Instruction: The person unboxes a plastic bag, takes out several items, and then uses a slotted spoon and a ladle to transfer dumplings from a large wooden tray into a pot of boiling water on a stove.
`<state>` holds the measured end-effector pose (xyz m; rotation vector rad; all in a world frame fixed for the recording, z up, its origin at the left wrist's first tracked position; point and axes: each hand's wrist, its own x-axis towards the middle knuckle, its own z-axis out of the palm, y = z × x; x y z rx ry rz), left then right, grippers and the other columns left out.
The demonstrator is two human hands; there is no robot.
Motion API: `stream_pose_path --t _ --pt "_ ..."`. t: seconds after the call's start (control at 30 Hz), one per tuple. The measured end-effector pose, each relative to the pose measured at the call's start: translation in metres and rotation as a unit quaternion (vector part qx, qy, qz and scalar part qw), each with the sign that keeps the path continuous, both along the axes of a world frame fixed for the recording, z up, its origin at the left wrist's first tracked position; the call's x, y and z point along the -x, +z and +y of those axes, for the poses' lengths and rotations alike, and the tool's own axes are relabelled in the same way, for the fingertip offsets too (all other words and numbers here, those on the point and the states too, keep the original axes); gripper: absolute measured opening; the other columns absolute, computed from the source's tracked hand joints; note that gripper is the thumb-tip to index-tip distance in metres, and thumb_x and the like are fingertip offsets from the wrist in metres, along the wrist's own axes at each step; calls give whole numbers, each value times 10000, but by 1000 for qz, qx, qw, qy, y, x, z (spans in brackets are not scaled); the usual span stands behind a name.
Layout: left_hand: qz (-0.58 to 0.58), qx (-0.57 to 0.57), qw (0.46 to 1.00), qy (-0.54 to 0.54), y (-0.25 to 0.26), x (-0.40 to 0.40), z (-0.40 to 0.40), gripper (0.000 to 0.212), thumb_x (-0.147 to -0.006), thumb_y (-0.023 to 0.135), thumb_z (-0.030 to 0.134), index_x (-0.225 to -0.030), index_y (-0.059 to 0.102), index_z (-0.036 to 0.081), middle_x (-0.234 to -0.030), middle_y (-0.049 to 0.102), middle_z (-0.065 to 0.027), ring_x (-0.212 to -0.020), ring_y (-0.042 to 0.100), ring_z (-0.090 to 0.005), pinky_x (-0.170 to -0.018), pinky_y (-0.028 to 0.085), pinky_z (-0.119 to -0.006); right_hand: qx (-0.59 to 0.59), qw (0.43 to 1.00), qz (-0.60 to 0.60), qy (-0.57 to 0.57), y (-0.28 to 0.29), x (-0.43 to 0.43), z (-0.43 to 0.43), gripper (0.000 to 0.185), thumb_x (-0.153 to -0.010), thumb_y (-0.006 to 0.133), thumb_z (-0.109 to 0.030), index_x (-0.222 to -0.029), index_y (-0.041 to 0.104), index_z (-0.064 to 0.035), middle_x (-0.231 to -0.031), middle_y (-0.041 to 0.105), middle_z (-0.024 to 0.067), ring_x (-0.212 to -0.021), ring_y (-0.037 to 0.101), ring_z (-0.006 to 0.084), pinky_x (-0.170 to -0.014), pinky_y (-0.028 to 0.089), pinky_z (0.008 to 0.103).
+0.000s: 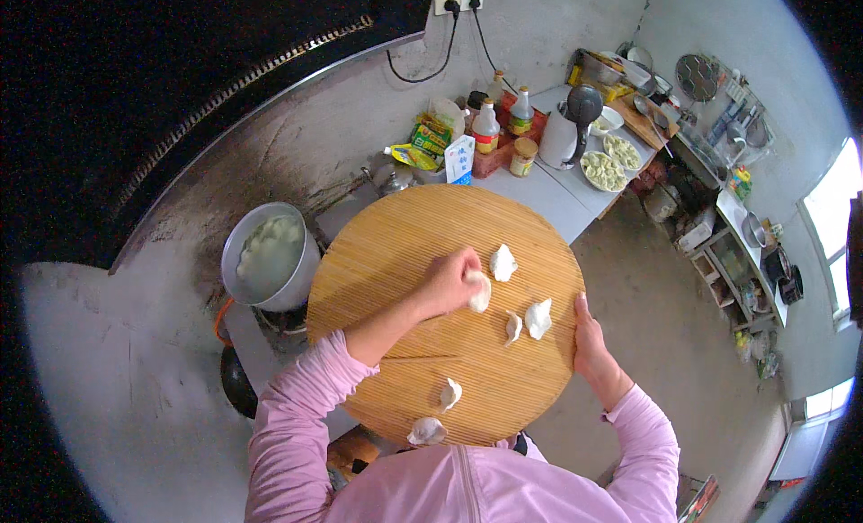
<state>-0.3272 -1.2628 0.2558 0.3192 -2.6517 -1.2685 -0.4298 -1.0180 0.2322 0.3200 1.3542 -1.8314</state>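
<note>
A round slatted tray [404, 253], apparently bamboo or reed, spans the space before my body. My right hand [589, 337] grips its right rim. Over the tray, my left hand [453, 280] pinches a white dumpling [480, 292]. Just right of that hand lies another dumpling [503, 263]. A larger dumpling [539, 318] and a narrow dumpling [514, 328] sit near the right side. Towards my body are a small dumpling [451, 394] and a dumpling at the near edge [427, 431]. Left of the tray stands a deep pot [312, 267] with pale dumplings [273, 243] in cloudy liquid.
Behind the tray, the counter [566, 199] bears seasoning bottles [486, 128], a jar [523, 157] and an electric kettle [561, 138]. Dumplings fill a bowl [603, 171] and another bowl [622, 152]. A dark range hood [236, 105] overhangs the upper left. Shelves [735, 267] line the right wall.
</note>
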Motion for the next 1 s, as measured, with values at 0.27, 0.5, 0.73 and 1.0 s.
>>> stream_pose_path --t 0.27,0.5,0.73,1.0 --pt "9 128 991 44 23 42 21 331 -635 701 269 -818 525 57 -811 555 -155 -751 548 -279 -648 440 -369 17 1000 -13 15 -24 17 6 609 -824 457 -474 -1138 427 47 -1068 532 131 -926 546 242 -774 464 369" --pt "62 -352 933 35 27 3 -6 277 -661 702 205 -828 519 80 -792 584 -56 -687 568 -167 -562 459 -282 87 995 -2 47 -2 1 -1 537 -880 356 -423 -1201 373 7 -1171 473 128 -1019 500 246 -855 425 374" --pt "45 86 949 300 96 -174 -186 300 -697 625 73 -964 490 48 -868 565 -31 -780 546 -139 -632 471 -302 135 990 -6 29 10 -20 5 566 -861 383 -453 -1196 379 2 -1154 487 124 -1004 511 241 -840 434 367" --pt "-13 99 994 35 95 -166 -9 438 -623 701 196 -998 518 63 -980 506 -124 -885 505 -294 -764 419 -384 71 997 -25 -13 -5 -15 13 559 -848 414 -458 -1185 399 -12 -1142 495 120 -983 520 241 -811 452 373"
